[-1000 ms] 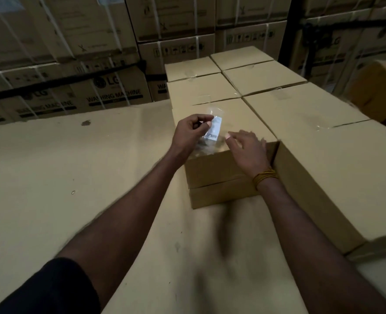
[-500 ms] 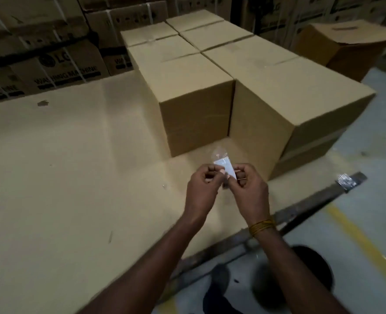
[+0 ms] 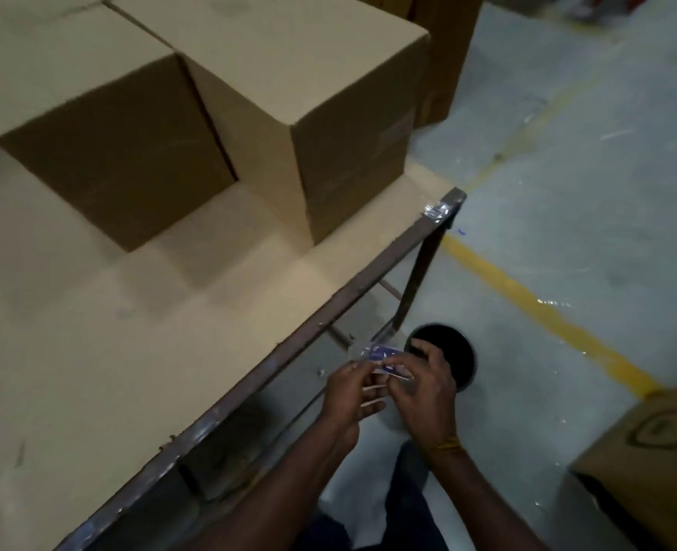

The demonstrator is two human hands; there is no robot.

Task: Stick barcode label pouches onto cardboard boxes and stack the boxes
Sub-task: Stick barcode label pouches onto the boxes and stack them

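Both hands pinch one clear label pouch (image 3: 382, 357) between them: left hand (image 3: 353, 391) on its near edge, right hand (image 3: 424, 385) curled over the far end. A thin pale strip shows at the left fingertips, possibly backing being peeled; too blurred to confirm.

Change: a second ago the pouch was up at the box top. Half a second ago it was held over the table edge. Now it is below the edge, over the floor, well apart from the boxes. Judgement: not stuck yet, adhesive probably still being exposed.

Count:
- pouches: one
- boxes on the table (image 3: 249, 375): left box (image 3: 102, 153) and right box (image 3: 329, 113) nearest, touching, more behind
- box on floor (image 3: 647, 463): one
- dark round bin (image 3: 462, 357): one
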